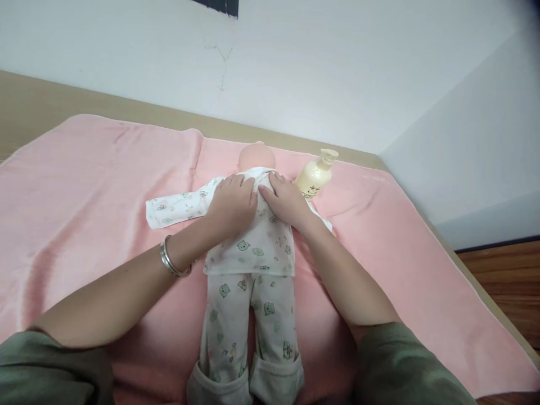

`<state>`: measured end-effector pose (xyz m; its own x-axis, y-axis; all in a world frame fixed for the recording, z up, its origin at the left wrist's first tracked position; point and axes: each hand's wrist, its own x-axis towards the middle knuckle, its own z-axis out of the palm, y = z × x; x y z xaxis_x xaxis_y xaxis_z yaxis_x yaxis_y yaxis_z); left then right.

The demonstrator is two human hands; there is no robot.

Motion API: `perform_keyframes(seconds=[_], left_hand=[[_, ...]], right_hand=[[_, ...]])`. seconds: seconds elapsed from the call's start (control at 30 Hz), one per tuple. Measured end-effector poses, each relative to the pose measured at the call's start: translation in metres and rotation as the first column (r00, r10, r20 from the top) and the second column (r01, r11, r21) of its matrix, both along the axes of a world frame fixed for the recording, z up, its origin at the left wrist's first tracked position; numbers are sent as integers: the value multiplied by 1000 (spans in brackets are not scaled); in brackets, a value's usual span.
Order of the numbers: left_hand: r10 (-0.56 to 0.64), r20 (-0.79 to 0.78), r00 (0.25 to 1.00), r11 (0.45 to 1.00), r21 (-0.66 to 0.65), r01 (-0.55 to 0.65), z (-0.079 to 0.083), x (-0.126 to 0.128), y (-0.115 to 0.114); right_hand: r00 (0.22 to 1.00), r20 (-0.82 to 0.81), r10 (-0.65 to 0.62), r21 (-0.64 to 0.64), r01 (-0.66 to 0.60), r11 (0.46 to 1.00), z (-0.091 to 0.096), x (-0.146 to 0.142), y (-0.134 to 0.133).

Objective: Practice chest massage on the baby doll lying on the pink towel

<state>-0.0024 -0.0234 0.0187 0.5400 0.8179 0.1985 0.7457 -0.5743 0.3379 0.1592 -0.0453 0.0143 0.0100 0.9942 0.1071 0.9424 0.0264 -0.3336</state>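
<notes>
A baby doll (255, 156) lies on a pink towel (84, 191), head away from me, dressed in a white printed top (261, 247) and matching trousers (248, 326). My left hand (231, 203) rests flat on the doll's chest, fingers together, reaching up to the neckline. A silver bangle (171, 259) circles that wrist. My right hand (284, 199) lies beside it on the chest's right side, fingers stretched toward the collar. Both hands press on the top's fabric near the neck. The doll's left sleeve (177, 207) sticks out to the left.
A cream-coloured pump bottle (314, 175) lies on the towel just right of my right hand, beside the doll's head. The towel covers a beige surface against a white wall. A wooden floor (506, 281) shows past the right edge.
</notes>
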Motion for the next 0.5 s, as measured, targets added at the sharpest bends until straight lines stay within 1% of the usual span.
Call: perform_keyframes(seconds=[0.1, 0.17, 0.23, 0.3, 0.37, 0.43, 0.5], left_hand=[[-74, 39, 997, 996, 45, 72, 0, 0, -5], [-95, 51, 994, 995, 29, 93, 0, -1, 2], [-98, 50, 994, 995, -13, 99, -1, -2, 12], [-52, 60, 997, 994, -90, 58, -2, -4, 23], [25, 61, 998, 987, -162, -15, -2, -5, 30], [76, 45, 996, 983, -169, -67, -4, -5, 33], [72, 8, 997, 990, -123, -70, -5, -5, 31]], right_hand=[[1000, -14, 6, 32, -5, 999, -5, 5, 5], [1000, 26, 17, 41, -18, 999, -4, 1, 2], [995, 86, 43, 36, -46, 998, -1, -6, -5], [987, 140, 76, 39, -82, 996, 3, -16, -14], [980, 176, 97, 67, -110, 992, 7, -24, -21], [979, 181, 99, 90, -116, 989, 10, -28, -24], [986, 140, 88, 65, -98, 993, 11, -26, -21]])
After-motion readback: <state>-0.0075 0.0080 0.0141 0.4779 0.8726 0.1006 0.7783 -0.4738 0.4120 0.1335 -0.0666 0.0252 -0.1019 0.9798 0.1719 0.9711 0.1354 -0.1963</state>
